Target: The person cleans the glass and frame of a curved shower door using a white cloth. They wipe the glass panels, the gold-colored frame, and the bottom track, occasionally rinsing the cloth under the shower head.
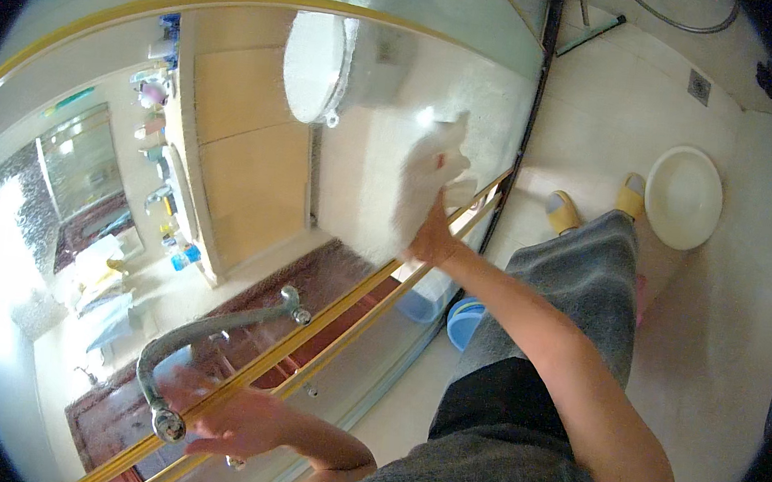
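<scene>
My right hand (435, 240) holds a white cloth (425, 182) against the glass door panel (369, 191), near its gold-coloured edge strip (324, 318). The cloth is bunched and slightly blurred. My left hand (229, 417) is lower left, at the same edge strip beside the lower end of a curved metal door handle (206, 328). It is blurred, and its fingers show partly past the strip; whether they grip the edge I cannot tell.
A white basin (684, 198) stands on the tiled floor by my feet in yellow slippers (563, 212). Nearby are a blue basin (465, 324), a floor squeegee (590, 36) and a dark door track (531, 116). Through the glass show a toilet (315, 66) and a counter with bottles.
</scene>
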Action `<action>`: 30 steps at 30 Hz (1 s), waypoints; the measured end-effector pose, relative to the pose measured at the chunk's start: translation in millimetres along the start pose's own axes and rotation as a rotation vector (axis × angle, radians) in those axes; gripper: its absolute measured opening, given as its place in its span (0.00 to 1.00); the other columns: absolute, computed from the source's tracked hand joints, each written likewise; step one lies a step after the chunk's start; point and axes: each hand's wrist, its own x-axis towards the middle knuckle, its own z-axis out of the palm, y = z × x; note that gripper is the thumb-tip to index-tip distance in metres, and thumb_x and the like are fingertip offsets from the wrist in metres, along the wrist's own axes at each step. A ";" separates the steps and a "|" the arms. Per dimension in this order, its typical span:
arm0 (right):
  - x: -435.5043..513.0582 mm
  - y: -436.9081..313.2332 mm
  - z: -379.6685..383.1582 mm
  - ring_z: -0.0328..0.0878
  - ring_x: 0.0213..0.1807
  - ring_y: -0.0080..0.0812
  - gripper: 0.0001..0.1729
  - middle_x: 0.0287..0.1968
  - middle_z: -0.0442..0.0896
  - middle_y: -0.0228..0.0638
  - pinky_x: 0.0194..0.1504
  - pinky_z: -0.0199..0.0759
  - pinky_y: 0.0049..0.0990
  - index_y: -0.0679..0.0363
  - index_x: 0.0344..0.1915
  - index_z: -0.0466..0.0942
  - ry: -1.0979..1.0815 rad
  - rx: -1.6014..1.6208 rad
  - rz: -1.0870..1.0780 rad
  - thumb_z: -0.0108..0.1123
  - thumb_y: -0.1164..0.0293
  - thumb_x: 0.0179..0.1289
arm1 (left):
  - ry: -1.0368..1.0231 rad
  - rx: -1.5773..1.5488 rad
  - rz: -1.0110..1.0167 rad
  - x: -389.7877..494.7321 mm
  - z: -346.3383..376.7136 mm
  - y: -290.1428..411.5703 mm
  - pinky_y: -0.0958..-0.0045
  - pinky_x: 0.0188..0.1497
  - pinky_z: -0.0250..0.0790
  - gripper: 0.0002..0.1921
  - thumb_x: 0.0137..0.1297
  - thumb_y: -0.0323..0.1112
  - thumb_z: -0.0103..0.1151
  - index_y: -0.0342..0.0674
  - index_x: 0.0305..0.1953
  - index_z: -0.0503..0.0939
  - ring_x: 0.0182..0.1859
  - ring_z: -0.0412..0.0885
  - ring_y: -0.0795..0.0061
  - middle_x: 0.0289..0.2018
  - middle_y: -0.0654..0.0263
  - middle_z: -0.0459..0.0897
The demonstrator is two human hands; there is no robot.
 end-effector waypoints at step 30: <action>-28.2 -37.2 22.5 0.46 0.69 0.42 0.32 0.59 0.66 0.32 0.61 0.12 0.62 0.40 0.56 0.64 -0.053 0.407 -0.093 0.45 0.40 0.54 | -0.314 -0.153 -0.336 -66.4 -25.9 -76.9 0.50 0.64 0.54 0.26 0.66 0.55 0.35 0.33 0.44 0.65 0.58 0.65 0.47 0.50 0.43 0.70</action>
